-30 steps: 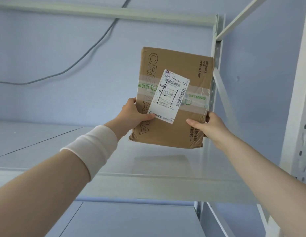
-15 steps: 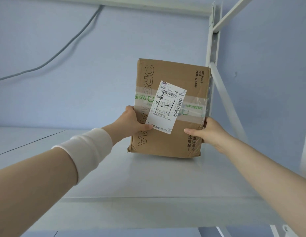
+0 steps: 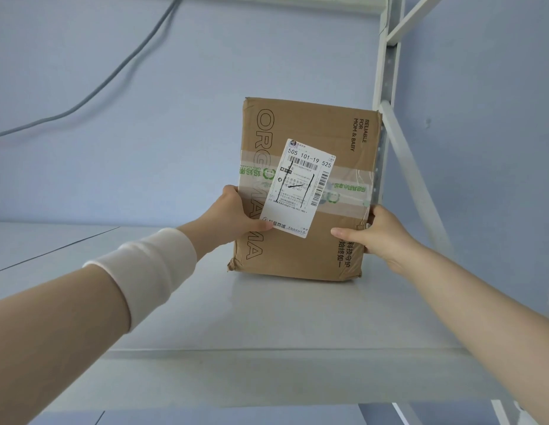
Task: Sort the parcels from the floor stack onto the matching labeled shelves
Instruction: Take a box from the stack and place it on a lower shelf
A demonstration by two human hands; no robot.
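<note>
Placement step. The parcel (image 3: 307, 265), a brown cardboard box standing on end, is held at the back right of the shelf (image 3: 267, 326), just beside the upright post (image 3: 386, 87). Its lower edge appears to meet the shelf surface. The left hand (image 3: 233, 219) grips the left edge, thumb across the front at the white shipping label (image 3: 301, 188). The right hand (image 3: 380, 234) grips the right edge likewise, its other fingers hidden behind. Printed tape bands the middle, and the lower corners are crumpled. Likely next: check that it stands steady, then loosen both grips.
</note>
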